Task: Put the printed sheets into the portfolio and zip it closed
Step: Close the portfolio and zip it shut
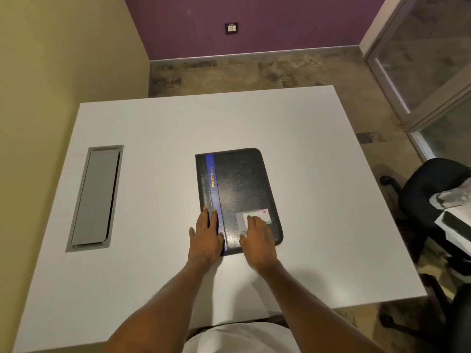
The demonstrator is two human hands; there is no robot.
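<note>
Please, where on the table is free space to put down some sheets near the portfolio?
The white table is bare right of the closed portfolio, up to the right edge, and behind it toward the far edge. A narrower bare strip lies between the portfolio and the grey cable hatch. The near edge is crowded: left hand and right hand lie flat on the portfolio.

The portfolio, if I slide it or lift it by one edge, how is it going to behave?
The portfolio lies flat and closed on the smooth white table, so it will probably slide easily. Its straight edges suggest stiff covers, so it likely lifts as one board without drooping. Both hands, left hand and right hand, rest flat on its near end; it cannot roll.
</note>
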